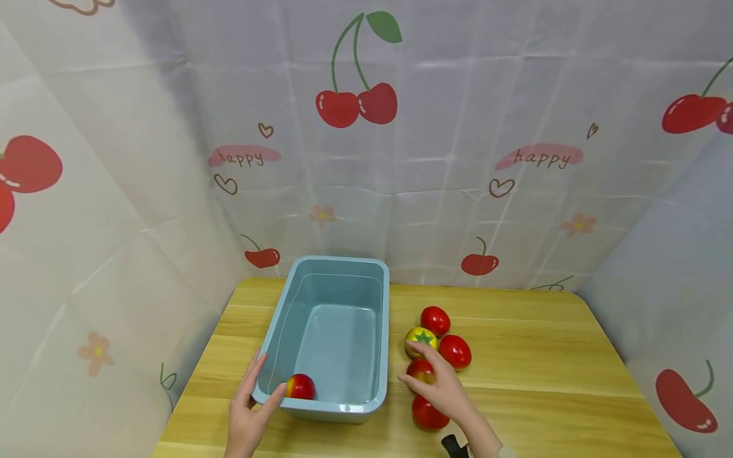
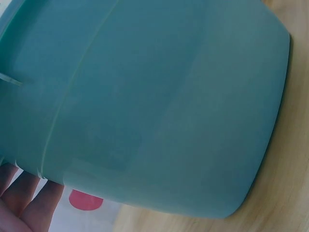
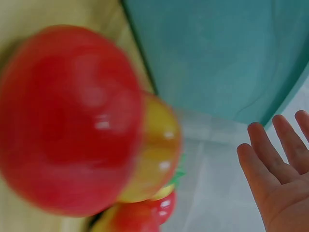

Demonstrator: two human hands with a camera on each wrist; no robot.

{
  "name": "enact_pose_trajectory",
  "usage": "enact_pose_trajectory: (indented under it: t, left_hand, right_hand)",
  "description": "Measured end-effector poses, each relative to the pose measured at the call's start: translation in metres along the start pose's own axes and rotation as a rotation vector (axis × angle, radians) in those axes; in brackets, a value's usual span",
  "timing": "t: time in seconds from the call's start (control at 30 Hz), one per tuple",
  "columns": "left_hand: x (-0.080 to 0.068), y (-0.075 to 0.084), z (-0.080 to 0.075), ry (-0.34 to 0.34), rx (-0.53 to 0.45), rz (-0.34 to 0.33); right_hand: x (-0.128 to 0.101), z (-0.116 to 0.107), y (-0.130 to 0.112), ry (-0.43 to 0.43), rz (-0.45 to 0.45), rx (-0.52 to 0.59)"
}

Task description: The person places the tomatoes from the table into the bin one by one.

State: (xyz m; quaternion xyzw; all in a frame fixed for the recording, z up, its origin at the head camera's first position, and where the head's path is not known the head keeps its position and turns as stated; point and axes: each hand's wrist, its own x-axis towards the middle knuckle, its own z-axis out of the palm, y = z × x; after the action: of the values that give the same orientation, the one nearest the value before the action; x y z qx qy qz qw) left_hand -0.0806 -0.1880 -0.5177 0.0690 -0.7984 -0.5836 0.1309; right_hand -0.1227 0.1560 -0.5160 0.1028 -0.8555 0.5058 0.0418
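My left hand [image 1: 246, 407] holds the near left corner of a light blue plastic bin [image 1: 385, 331], thumb at the front rim and fingers along the left wall. In the left wrist view its fingers [image 2: 43, 205] show beside the bin's wall. A red and yellow tomato-like toy fruit [image 1: 301, 387] lies inside the bin's near left corner. My right hand [image 1: 438, 385] hovers over the loose fruit with thumb and fingers spread, holding nothing. Below it are a red and yellow fruit [image 1: 420, 369] and a red fruit [image 1: 429, 415]. In the right wrist view a red fruit [image 3: 72, 121] looms close.
Beyond the right hand lie a yellow fruit with a green star-shaped top [image 1: 416, 338] and two red fruits, one at the back [image 1: 435, 320] and one to the right [image 1: 455, 352]. The wooden table [image 1: 544, 356] is enclosed by a cherry-printed curtain [image 1: 429, 159].
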Motion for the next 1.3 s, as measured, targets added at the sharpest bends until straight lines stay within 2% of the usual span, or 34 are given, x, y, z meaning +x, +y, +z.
enact_pose_trajectory:
  t: [0.27, 0.4, 0.73, 1.07, 1.3]
  left_hand:
    - [0.0, -0.001, 0.001, 0.02, 0.012, 0.008]
    - [-0.001, 0.0, 0.002, 0.027, 0.009, 0.012]
    - [-0.001, -0.001, 0.002, 0.038, 0.004, 0.025]
    - [-0.001, -0.003, 0.002, 0.043, -0.011, 0.043]
    - [-0.001, -0.001, 0.001, 0.039, -0.009, 0.041]
  right_hand:
    - [-0.017, 0.001, 0.023, 0.015, 0.061, -0.053]
    - [-0.026, -0.002, 0.032, 0.002, 0.112, -0.099]
    - [-0.044, -0.007, 0.05, -0.035, 0.18, -0.131]
    - [-0.057, -0.003, 0.061, -0.087, 0.13, -0.165]
    - [-0.059, 0.002, 0.07, -0.151, 0.147, -0.168]
